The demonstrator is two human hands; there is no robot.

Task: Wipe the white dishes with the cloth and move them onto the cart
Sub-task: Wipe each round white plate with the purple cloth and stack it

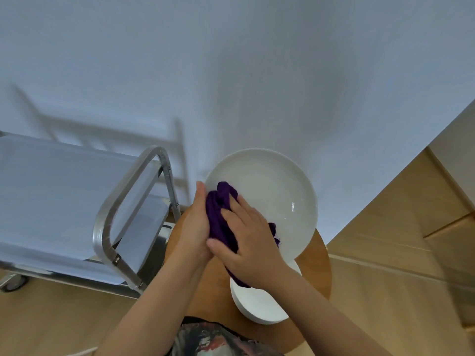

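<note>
Plate [272, 196] sat tilted at the centre of the frame, raised off the round wooden tabletop [318, 273], probably so its face could be wiped. The left hand [195, 227] steadied its left rim, though its grip on that rim was partly hidden. The right hand [246, 240] pressed the purple cloth [221, 214] against the plate with nearly straight fingers. A second white dish [259, 304] waited below on the tabletop. The cart [77, 201] stood at the left of the frame, near enough to reach.
</note>
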